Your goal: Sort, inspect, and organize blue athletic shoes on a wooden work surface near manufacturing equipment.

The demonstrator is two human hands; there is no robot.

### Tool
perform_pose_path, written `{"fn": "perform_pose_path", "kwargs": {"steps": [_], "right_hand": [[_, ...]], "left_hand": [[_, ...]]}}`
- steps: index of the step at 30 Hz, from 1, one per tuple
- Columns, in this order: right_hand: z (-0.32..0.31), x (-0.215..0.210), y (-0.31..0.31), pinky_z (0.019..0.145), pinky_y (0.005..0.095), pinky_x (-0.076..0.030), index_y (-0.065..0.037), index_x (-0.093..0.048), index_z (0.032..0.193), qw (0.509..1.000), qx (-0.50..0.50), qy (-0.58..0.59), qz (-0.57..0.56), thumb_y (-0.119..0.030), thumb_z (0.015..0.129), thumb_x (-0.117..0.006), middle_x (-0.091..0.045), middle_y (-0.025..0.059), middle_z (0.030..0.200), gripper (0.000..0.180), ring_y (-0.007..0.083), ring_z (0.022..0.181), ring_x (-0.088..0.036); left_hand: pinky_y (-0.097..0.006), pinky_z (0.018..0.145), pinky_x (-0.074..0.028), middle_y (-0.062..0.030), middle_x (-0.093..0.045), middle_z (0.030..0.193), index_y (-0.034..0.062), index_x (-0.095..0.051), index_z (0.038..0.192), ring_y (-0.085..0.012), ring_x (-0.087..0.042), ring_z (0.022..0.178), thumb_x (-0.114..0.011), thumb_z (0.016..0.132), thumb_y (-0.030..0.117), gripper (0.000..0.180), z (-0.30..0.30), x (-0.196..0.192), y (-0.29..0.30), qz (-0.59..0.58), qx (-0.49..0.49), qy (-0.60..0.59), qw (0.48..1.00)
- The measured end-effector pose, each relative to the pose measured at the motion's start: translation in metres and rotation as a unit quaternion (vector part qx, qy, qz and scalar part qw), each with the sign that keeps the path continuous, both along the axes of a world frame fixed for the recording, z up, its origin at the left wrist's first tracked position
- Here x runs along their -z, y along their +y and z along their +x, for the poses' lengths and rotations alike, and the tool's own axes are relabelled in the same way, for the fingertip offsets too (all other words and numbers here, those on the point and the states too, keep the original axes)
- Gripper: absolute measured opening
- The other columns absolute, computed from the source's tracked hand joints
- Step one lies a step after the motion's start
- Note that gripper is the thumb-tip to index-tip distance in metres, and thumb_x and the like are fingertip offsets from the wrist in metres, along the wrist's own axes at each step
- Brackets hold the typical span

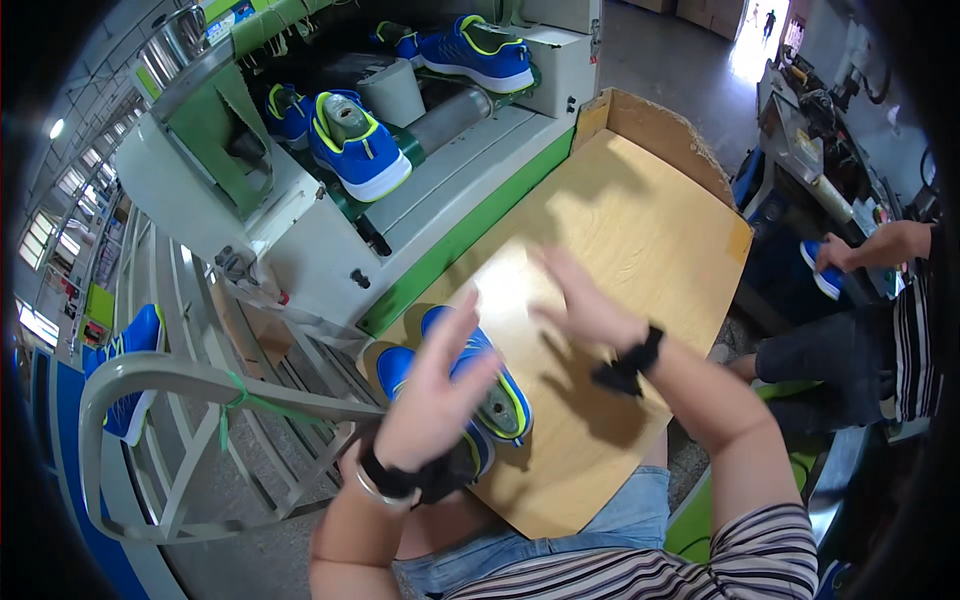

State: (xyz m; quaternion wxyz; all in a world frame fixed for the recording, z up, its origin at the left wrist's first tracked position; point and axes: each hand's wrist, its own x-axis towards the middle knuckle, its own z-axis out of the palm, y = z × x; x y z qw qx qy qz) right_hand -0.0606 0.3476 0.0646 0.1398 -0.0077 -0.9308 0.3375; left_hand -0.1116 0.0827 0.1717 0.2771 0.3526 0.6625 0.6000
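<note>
The left hand (437, 400) is hovering open, fingers spread, directly over a pair of blue shoes (470, 385) that are lying side by side on the plywood board (640, 230) resting across the person's lap. The hand is gripping nothing; whether the palm is touching the shoes cannot be told from this view, but it is sitting over their near ends, covering part of both. The right hand (585, 310) is also open, fingers extended and slightly blurred, and is holding nothing; it is hanging over bare board to the right of the shoes and a little farther from the person. The long axis of each shoe is running from the lower right, where the yellow-lined collar and heel are showing, toward the upper left, where the toes are pointing at the green-edged conveyor machine (470, 225). The left hand is therefore the nearer hand, lying along that axis, while the right hand is standing beside the pair, apart from it. On the machine, more blue shoes with white soles (360, 150) are sitting in a row, well apart from both hands. A grey metal rack (170, 380) is standing to the person's left, with another blue shoe (130, 360) behind it. At the right edge, another person's hand (835, 255) is holding a further blue shoe.
</note>
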Motion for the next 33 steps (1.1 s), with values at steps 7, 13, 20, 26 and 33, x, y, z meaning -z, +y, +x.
{"fn": "perform_pose_path", "kwargs": {"steps": [7, 13, 20, 26, 33], "right_hand": [[0.179, 0.047, -0.1, 0.121, 0.067, -0.01, -0.021, -0.027, 0.162, 0.963, 0.021, -0.234, 0.13, -0.047, 0.097, -0.062, -0.013, 0.0198, 0.169, 0.078, 0.0454, 0.156, -0.01], [0.184, 0.051, -0.108, 0.121, 0.0665, -0.007, -0.022, -0.027, 0.162, 0.967, 0.056, -0.226, 0.101, -0.044, 0.099, -0.06, -0.015, 0.0168, 0.17, 0.075, 0.0432, 0.156, -0.01], [0.173, 0.024, -0.106, 0.12, 0.0642, -0.02, -0.012, -0.039, 0.154, 0.964, 0.062, -0.233, 0.113, -0.036, 0.094, -0.065, -0.031, 0.0207, 0.162, 0.07, 0.0425, 0.152, -0.025], [0.075, -0.006, -0.069, 0.121, 0.0523, -0.029, 0.008, -0.041, 0.145, 0.993, 0.038, -0.032, 0.104, -0.021, 0.093, -0.067, -0.041, 0.0292, 0.153, 0.065, 0.0463, 0.146, -0.034], [-0.058, 0.012, 0.063, 0.124, 0.0514, -0.022, 0.01, -0.033, 0.15, 0.96, 0.169, -0.042, 0.217, -0.046, 0.071, -0.088, -0.032, 0.03, 0.158, 0.112, 0.0437, 0.15, -0.026]], "left_hand": [[-0.064, 0.117, -0.022, -0.0271, -0.018, 0.166, 0.0096, -0.037, 0.157, -0.0499, -0.018, 0.152, -0.077, 0.083, 0.043, 0.09, 0.083, 0.075, -0.014, -0.346, -0.037, 0.478, 0.806], [-0.063, 0.117, -0.025, -0.0252, -0.017, 0.167, 0.0118, -0.042, 0.154, -0.0472, -0.017, 0.153, -0.08, 0.081, 0.041, 0.087, 0.084, 0.078, -0.015, -0.338, -0.051, 0.49, 0.802], [-0.064, 0.115, -0.028, -0.0263, -0.02, 0.166, 0.0098, -0.046, 0.151, -0.047, -0.021, 0.152, -0.081, 0.079, 0.038, 0.085, 0.085, 0.078, -0.013, -0.324, -0.061, 0.493, 0.805], [-0.063, 0.116, -0.028, -0.0264, -0.02, 0.166, 0.0102, -0.045, 0.152, -0.0479, -0.02, 0.152, -0.081, 0.08, 0.037, 0.084, 0.084, 0.075, -0.012, -0.322, -0.054, 0.484, 0.812], [-0.062, 0.116, -0.028, -0.0273, -0.021, 0.165, 0.0109, -0.047, 0.151, -0.0497, -0.022, 0.151, -0.081, 0.08, 0.035, 0.082, 0.082, 0.07, -0.014, -0.329, -0.044, 0.462, 0.822]]}}
